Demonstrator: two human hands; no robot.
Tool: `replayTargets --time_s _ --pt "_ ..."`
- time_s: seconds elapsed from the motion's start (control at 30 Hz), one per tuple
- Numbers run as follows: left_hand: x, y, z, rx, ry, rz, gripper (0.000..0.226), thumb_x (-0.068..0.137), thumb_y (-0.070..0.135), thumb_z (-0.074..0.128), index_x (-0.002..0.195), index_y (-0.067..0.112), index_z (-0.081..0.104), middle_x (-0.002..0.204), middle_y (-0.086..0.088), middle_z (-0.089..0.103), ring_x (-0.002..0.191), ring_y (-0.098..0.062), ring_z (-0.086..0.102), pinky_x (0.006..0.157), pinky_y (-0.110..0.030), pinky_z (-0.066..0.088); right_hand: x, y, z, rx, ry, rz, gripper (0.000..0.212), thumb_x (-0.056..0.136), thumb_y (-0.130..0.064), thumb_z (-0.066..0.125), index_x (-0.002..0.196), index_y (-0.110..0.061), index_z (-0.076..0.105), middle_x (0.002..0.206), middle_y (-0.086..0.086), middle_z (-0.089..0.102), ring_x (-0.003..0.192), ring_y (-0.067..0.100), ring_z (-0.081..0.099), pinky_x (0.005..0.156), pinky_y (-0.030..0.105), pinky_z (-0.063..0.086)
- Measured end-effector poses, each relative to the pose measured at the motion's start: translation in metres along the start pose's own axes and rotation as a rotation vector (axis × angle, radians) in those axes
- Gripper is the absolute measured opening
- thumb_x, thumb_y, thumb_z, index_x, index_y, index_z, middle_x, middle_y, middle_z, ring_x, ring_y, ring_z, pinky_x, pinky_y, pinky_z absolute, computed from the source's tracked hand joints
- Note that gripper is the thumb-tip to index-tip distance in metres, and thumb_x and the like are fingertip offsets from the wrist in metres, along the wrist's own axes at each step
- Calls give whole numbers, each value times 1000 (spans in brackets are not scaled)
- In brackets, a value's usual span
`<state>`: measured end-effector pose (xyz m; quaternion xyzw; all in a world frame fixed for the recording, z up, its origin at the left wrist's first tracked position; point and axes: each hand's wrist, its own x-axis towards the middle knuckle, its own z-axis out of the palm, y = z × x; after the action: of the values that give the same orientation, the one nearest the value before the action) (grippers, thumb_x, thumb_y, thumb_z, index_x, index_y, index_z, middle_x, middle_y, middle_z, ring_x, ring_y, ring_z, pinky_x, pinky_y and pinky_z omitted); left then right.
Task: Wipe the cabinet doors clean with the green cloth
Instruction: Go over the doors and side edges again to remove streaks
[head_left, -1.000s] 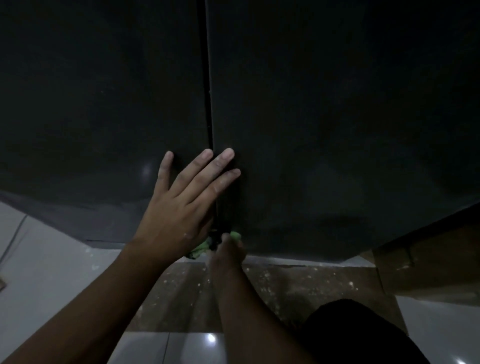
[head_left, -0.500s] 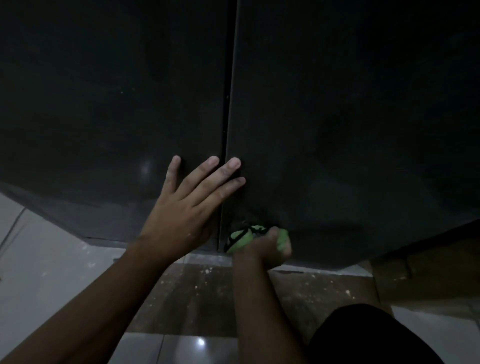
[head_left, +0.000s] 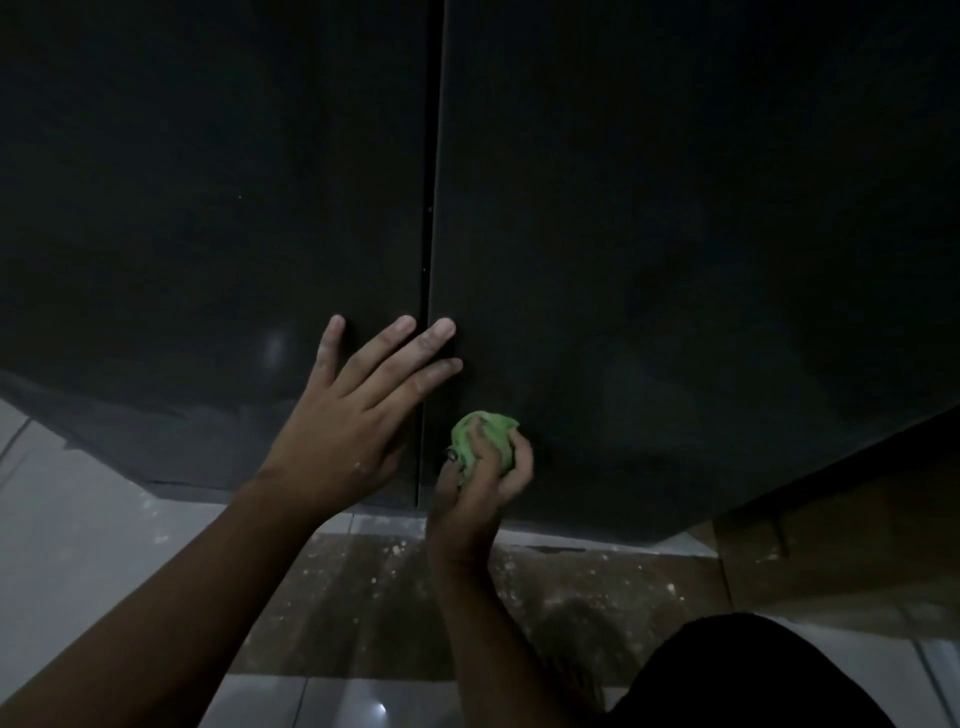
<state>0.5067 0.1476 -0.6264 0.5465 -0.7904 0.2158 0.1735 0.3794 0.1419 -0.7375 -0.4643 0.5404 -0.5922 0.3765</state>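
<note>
two dark cabinet doors fill most of the head view, the left door (head_left: 208, 208) and the right door (head_left: 675, 234), parted by a thin vertical gap (head_left: 429, 208) that runs down to their bottom edges. the left hand (head_left: 348, 415) lies flat and spread on the lower part of the left door, its grip open and holding nothing. two of its fingertips (head_left: 441, 328) reach across the gap and touch the inner edge of the right door. the right hand (head_left: 485, 488) is just beside it, low on the right door and near the gap. its grip is closed tight round the green cloth (head_left: 493, 423), which is bunched into a ball and held against the door face a little above the bottom edge (a small dark bit shows at the left of the fist, too dim to make out). above and to the right of the cloth, the right door's face stretches wide and unbroken, up to the top of the view and across to its slanting lower edge. below the doors lies a brown speckled strip of floor (head_left: 363, 587), with pale glossy tiles (head_left: 67, 545) to the left. a brown wooden panel (head_left: 841, 545) stands at the far right, and the person's black garment (head_left: 753, 675) fills the lower right corner.
</note>
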Motion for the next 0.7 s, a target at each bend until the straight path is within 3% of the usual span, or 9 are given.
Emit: replayTargets --time_s 0.1,0.2,0.27,0.33,0.4,0.47,0.5,0.6,0.7 --pt "-1 1 1 -21 1 -5 67 83 23 44 150 21 37 164 -2 17 150 -25 20 118 -64 9 -1 22 -16 -98 -40 173 46 79 10 73 89 -34 65 136 -11 34 121 -1 45 93 17 51" --pt "-8 7 8 -79 -4 -44 72 81 18 46 151 21 32 165 -2 13 151 -25 18 118 -64 12 13 30 -24 55 254 392 44 79 16 67 74 -27 68 124 3 49 105 24 57 72 11 50" --pt "-19 14 16 -154 9 -125 72 81 12 49 151 20 34 164 -5 17 149 -25 21 117 -64 16 18 41 -21 66 370 456 39 71 24 67 76 -15 66 120 12 56 98 33 60 65 8 48" --pt "-32 24 26 -288 39 -358 71 80 1 57 147 17 40 156 -13 24 142 -29 26 112 -62 28 18 51 -17 130 409 546 44 67 22 70 80 -19 62 116 23 62 95 39 62 62 15 51" --pt "-47 36 39 -430 105 -690 72 79 -4 65 145 15 41 143 -20 29 130 -31 30 103 -44 39 13 52 -14 179 438 601 35 74 5 74 93 -22 61 117 20 62 96 36 63 66 27 52" --pt "-63 45 55 -491 165 -941 67 80 -2 67 141 10 42 130 -21 38 119 -31 37 93 -25 30 6 54 -10 178 405 581 31 80 -14 69 109 -18 58 121 15 57 97 28 60 67 29 50" --pt "-70 49 66 -526 146 -1072 61 82 2 67 138 10 44 126 -19 43 115 -29 40 90 -22 28 4 58 -7 231 400 582 29 85 -15 65 112 -18 58 122 13 56 95 23 59 67 27 49" --pt "-83 63 92 -878 -101 -1577 39 91 24 66 126 18 49 123 -12 54 105 -24 53 80 -31 39 -2 62 -2 206 354 587 23 93 0 57 102 -20 64 122 12 59 93 15 59 71 22 49" --pt "-80 86 107 -1426 -363 -1736 35 95 42 61 121 23 48 115 -4 60 93 -15 57 65 -28 44 -8 69 -5 45 156 540 25 86 9 66 95 -14 71 124 9 56 105 17 56 80 11 47"
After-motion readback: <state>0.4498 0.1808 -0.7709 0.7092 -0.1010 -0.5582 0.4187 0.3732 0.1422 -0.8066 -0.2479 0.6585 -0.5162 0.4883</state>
